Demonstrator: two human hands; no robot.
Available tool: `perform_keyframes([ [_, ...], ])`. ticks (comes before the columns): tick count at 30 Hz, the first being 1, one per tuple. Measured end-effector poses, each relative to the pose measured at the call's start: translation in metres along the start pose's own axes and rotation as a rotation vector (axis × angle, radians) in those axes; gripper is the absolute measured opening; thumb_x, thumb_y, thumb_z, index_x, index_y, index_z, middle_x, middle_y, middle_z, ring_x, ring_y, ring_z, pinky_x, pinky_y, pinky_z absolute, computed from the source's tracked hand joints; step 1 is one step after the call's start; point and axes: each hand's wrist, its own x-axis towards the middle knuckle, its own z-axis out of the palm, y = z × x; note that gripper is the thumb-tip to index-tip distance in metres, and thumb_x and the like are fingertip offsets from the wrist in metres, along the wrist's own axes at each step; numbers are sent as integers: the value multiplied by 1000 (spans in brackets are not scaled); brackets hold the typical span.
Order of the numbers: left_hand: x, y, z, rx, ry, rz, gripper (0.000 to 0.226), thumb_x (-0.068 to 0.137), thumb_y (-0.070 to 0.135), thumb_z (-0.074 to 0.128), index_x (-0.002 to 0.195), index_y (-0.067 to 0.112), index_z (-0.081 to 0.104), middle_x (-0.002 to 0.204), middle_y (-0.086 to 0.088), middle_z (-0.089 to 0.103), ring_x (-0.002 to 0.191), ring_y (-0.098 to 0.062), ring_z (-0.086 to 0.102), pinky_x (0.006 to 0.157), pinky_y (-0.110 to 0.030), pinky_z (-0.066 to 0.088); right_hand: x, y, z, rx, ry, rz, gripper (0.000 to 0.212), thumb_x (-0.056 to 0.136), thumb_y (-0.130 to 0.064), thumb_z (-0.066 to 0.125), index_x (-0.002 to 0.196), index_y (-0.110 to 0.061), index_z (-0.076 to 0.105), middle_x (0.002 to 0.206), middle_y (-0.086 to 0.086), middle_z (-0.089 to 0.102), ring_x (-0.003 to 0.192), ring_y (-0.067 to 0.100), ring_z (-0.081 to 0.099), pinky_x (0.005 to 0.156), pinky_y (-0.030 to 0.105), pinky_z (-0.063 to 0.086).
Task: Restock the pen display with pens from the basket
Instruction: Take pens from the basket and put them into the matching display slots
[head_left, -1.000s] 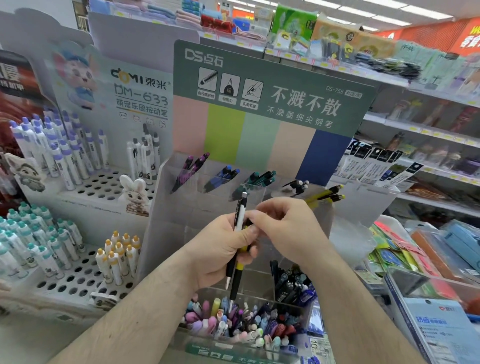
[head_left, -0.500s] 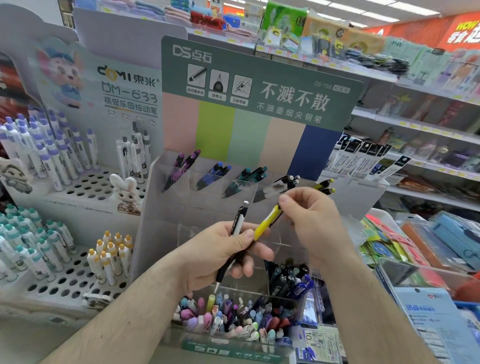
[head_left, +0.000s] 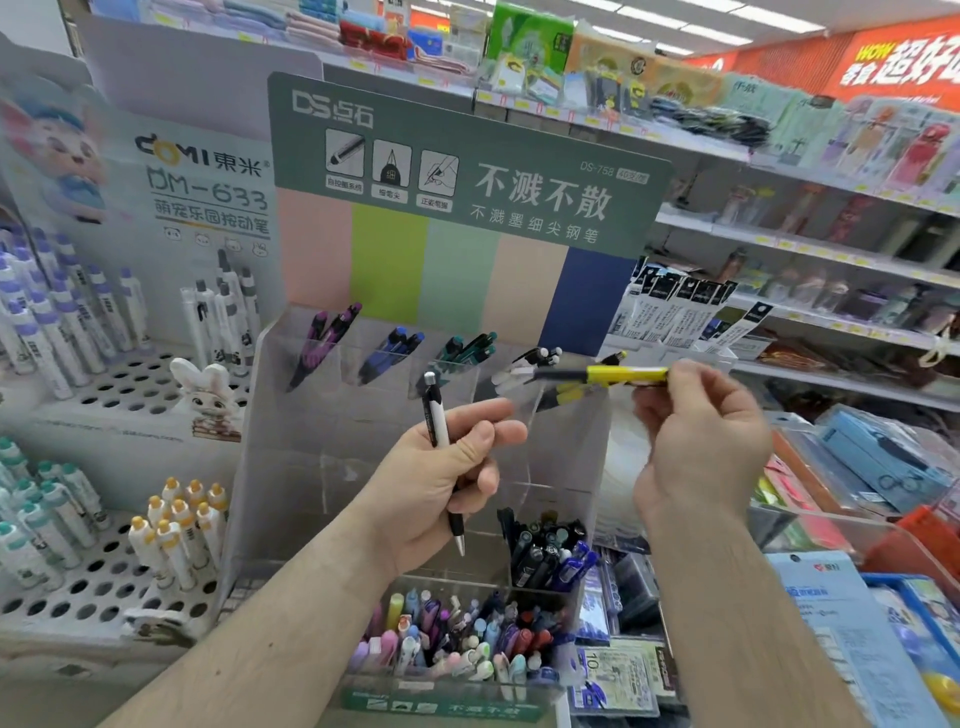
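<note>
— Holding what, the left hand (head_left: 441, 483)?
— A white pen (head_left: 440, 447), fingers wrapped round it, before the clear pen display (head_left: 291, 415).
— The right hand (head_left: 701, 441)?
— Pinching a yellow pen (head_left: 618, 375) level, beside the display's rightmost slot.

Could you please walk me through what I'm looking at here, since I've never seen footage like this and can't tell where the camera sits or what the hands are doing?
There is no machine here: a person wears a wide-angle camera on the head, looking forward and down, so you see their own two arms reaching into a shop shelf. The left hand holds a white pen nearly upright, tip down. The right hand pinches a yellow pen lying almost level, beside the rightmost slot of the clear pen display. That display has slots with purple, blue, green, white and yellow pens under a green sign. Below it stands a clear box of mixed pens. To the left is a white rack with round holes holding more pens.
</note>
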Motion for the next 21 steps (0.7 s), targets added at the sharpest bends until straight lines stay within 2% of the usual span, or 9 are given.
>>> perform_keyframes([
  [4, 2, -3, -2, 51, 32, -43, 28, 78, 12, 59, 105, 6, 66, 84, -8, 72, 45, -9, 49, 37, -15, 26, 15, -9, -1, -64, 188, -329, 14, 94, -13, 66, 84, -21, 60, 78, 0, 65, 63, 15, 69, 62, 25, 57],
  [7, 2, -4, -5, 55, 49, -62, 22, 84, 9, 57, 103, 6, 67, 83, -9, 71, 46, -9, 49, 38, -16, 25, 30, 0, -2, -159, 224, -450, 10, 93, -19, 67, 86, -23, 59, 81, -2, 65, 71, 23, 70, 65, 30, 58],
  [9, 1, -3, -8, 65, 57, -64, 18, 91, 5, 53, 103, 6, 67, 82, -8, 70, 46, -9, 49, 39, -17, 25, 35, 8, -1, -263, 196, -490, 6, 92, -21, 67, 91, -19, 62, 80, -7, 64, 72, 16, 68, 67, 25, 55],
  [11, 0, 0, -9, 83, 50, -61, 20, 90, 6, 54, 106, 8, 67, 80, -7, 68, 47, -10, 48, 41, -18, 25, 37, 17, 4, -394, 109, -494, 4, 92, -20, 68, 92, -17, 65, 77, -13, 60, 69, 4, 60, 68, 19, 51],
  [12, -1, 1, -10, 95, 40, -63, 24, 88, 9, 56, 109, 9, 67, 79, -6, 67, 48, -10, 47, 42, -19, 25, 37, 21, 6, -451, 54, -474, 5, 92, -19, 69, 90, -19, 65, 76, -15, 60, 68, 2, 58, 70, 20, 51],
  [15, -3, 4, -11, 153, 13, -72, 28, 95, 9, 50, 120, 12, 62, 75, -2, 61, 52, -11, 43, 45, -22, 25, 35, 32, 11, -582, -86, -386, 8, 91, -22, 70, 86, -24, 65, 80, -13, 63, 83, 13, 62, 83, 36, 54],
  [18, -3, 6, -13, 218, 15, -82, 28, 100, 7, 44, 123, 11, 59, 72, -1, 55, 53, -11, 39, 49, -25, 22, 33, 37, 13, -740, -145, -364, 5, 89, -31, 71, 87, -30, 67, 105, -5, 67, 116, 26, 52, 100, 48, 43],
  [21, -3, 6, -14, 227, 21, -86, 26, 101, 5, 42, 120, 9, 60, 71, -1, 53, 53, -12, 38, 51, -27, 20, 33, 32, 15, -886, -140, -326, 11, 88, -35, 72, 94, -26, 70, 124, 4, 61, 127, 32, 38, 105, 44, 34],
])
